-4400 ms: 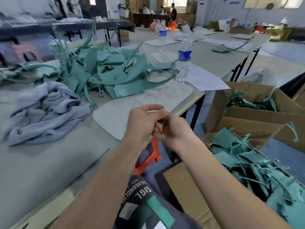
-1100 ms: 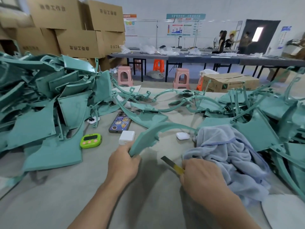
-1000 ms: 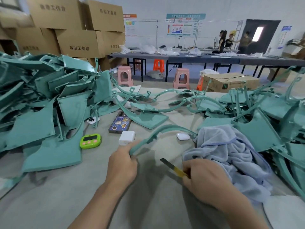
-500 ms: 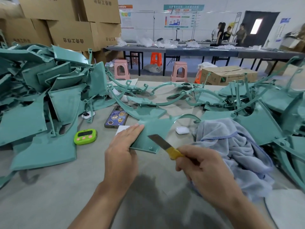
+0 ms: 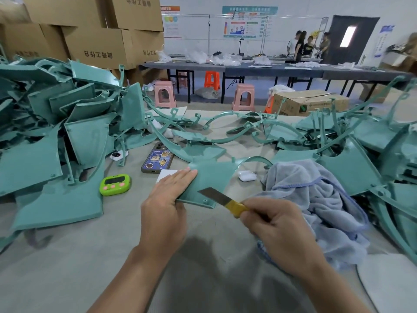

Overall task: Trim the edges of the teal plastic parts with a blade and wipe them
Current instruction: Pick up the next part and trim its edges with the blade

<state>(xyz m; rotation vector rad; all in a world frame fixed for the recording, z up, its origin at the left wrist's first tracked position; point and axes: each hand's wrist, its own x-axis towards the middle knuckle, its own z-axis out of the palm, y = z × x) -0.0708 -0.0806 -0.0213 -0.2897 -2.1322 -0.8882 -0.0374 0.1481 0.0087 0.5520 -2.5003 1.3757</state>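
Observation:
A flat teal plastic part (image 5: 209,177) with a curved arm at its far right lies tilted on the grey table (image 5: 67,256). My left hand (image 5: 168,197) holds it by its left edge, fingers laid straight along the top and thumb underneath. My right hand (image 5: 275,224) grips a yellow-handled blade (image 5: 222,198); the metal tip lies over the part's near edge. A crumpled blue-grey cloth (image 5: 316,199) sits just right of my right hand.
Heaps of teal parts (image 5: 52,141) crowd the left, back and right (image 5: 361,154). A green timer (image 5: 115,184), a phone (image 5: 158,158), a white card and an earbud case (image 5: 247,176) lie near the part. Cardboard boxes (image 5: 97,30), stools and people stand beyond.
I turned from the boxes to this table. My left hand shifted from gripping the part's curved arm to holding its flat panel, and the blade rose from the table onto the panel's near edge.

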